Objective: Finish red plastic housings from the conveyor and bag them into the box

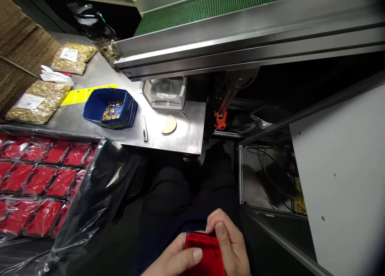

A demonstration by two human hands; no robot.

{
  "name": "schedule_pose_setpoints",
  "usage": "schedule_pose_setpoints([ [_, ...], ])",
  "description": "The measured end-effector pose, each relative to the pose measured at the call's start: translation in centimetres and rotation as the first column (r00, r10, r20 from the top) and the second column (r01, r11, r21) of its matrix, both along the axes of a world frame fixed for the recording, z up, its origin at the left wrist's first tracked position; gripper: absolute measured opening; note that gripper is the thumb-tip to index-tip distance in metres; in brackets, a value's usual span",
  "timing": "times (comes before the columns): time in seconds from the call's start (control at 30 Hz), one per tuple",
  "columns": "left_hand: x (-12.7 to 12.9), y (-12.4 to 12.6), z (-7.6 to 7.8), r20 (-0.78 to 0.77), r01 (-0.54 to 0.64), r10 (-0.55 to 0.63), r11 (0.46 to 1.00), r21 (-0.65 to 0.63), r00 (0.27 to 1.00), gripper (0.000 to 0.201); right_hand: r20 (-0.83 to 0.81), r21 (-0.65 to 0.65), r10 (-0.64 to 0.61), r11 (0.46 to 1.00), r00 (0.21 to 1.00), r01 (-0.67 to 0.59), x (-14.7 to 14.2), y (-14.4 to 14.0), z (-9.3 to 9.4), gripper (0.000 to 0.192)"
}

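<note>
Low in the view, over my lap, both hands hold one small red plastic part (pixel 206 254). My left hand (pixel 173 260) grips its left side with the thumb lying across the top. My right hand (pixel 230 242) closes on its upper right edge with the fingers curled over it. To the left lies a tray of many matching red parts (pixel 36 180) under clear plastic film. On the steel table (pixel 186 131) a blue bin (pixel 110 107) holds small gold pieces.
Bags of gold pieces (pixel 37 101) and yellow labels (pixel 87 92) lie on the table's left. A small scale (pixel 165 92), a pen-like tool (pixel 144 128) and a tan disc (pixel 169 125) sit near its edge. A green conveyor (pixel 228 3) runs above; an open grey cabinet (pixel 339 168) stands right.
</note>
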State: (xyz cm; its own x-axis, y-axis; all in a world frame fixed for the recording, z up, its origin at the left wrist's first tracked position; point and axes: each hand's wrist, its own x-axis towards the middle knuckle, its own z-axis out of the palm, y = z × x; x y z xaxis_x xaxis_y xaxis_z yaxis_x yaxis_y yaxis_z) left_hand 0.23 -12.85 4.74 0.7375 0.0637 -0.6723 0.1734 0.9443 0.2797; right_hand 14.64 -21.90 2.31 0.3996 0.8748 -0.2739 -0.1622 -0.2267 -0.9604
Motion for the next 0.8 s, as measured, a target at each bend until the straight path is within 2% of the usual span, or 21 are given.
schedule_pose_setpoints([
  [0.17, 0.1, 0.3, -0.2, 0.041, 0.009, -0.01, 1.0, 0.018, 0.999, 0.048, -0.012, 0.071, 0.014, 0.997, 1.0, -0.014, 0.2, 0.4, 0.4, 0.043],
  [0.27, 0.3, -0.2, -0.8, 0.047, 0.001, -0.001, 1.0, -0.01, 0.999, 0.045, 0.03, 0.011, -0.047, 0.999, 0.998, 0.047, 0.3, -0.2, 0.6, 0.042],
  [0.4, 0.8, -0.7, -1.1, 0.133, 0.06, -0.061, 0.998, 0.01, 0.989, 0.049, 0.114, -0.039, -0.151, 0.987, 0.982, 0.157, 0.3, -1.3, 0.8, 0.04],
  [0.6, 1.3, 0.0, -0.1, 0.166, 0.135, -0.156, 0.982, 0.13, 0.974, 0.053, 0.035, 0.044, -0.056, 0.998, 0.998, 0.054, 0.6, -2.0, 1.0, 0.038],
  [0.8, 0.5, -0.3, 0.1, 0.189, 0.15, -0.182, 0.974, 0.172, 0.965, 0.054, 0.122, 0.057, -0.103, 0.994, 0.987, 0.096, 0.4, -2.2, 1.0, 0.036],
])
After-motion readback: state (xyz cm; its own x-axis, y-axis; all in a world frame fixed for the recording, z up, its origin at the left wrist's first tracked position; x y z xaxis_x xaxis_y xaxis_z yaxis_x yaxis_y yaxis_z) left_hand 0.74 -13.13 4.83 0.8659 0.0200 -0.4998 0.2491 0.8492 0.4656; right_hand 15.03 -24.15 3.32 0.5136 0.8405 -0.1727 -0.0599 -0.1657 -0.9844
